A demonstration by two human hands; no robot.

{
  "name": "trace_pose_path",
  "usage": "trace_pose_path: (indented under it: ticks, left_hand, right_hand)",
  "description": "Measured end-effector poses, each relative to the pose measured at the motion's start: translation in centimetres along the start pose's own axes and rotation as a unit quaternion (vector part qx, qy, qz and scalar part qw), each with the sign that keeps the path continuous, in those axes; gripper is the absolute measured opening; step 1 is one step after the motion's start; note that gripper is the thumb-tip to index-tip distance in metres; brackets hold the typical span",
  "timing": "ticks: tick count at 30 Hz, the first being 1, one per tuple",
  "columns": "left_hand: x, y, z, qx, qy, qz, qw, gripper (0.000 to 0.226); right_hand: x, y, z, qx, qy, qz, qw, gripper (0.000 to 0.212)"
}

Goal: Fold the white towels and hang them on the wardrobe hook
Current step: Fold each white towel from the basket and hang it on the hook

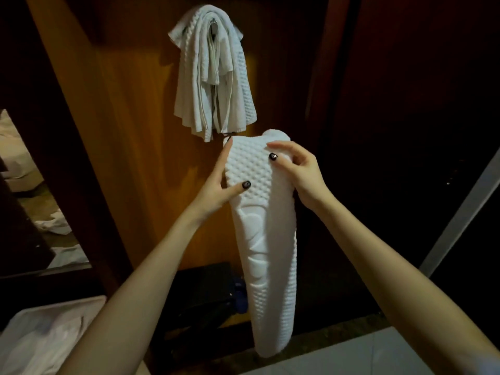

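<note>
Folded white towel [266, 239] hangs with its long axis vertical, its doubled top just below the hung towels [213, 77] on the wardrobe hook [213, 24] and its tail pointing down. Left hand [217, 186] pinches its upper left edge with the thumb in front; right hand [300, 174] pinches the upper right edge

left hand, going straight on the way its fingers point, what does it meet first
Probably the lower ends of the hung towels, just above the left hand, whose fingers point up along the folded towel it holds. Depth is unclear; maybe the wardrobe door instead.
</note>
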State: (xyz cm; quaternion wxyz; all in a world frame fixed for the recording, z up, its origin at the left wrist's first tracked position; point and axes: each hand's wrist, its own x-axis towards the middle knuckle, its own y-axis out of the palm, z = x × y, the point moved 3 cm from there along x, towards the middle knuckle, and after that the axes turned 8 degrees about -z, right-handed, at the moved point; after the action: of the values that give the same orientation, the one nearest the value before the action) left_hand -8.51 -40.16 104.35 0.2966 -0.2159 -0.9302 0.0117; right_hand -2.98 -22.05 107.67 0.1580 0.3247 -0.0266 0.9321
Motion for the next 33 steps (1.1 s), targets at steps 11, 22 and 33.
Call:
trace_pose_path:
  ticks: [11, 22, 33]
  left_hand:
    - [-4.7, 5.8, 5.2, 0.108, 0.018, -0.027, 0.994, 0.074]
    - [-1.8, 3.2, 2.9, -0.006, 0.013, -0.031, 0.999, 0.044]
    - [-1.1, -0.9, 2.4, 0.006, -0.03, 0.026, 0.999, 0.055]
  right_hand:
    - [-0.7, -2.6, -1.7, -0.082, 0.038, -0.083, 0.992, 0.016]
    - [-4.3, -3.6, -2.9, 0.053, 0.26, 0.003, 0.964, 0.049]
    - [-2.3, 0.7, -0.5, -0.053, 0.105, -0.042, 0.992, 0.043]
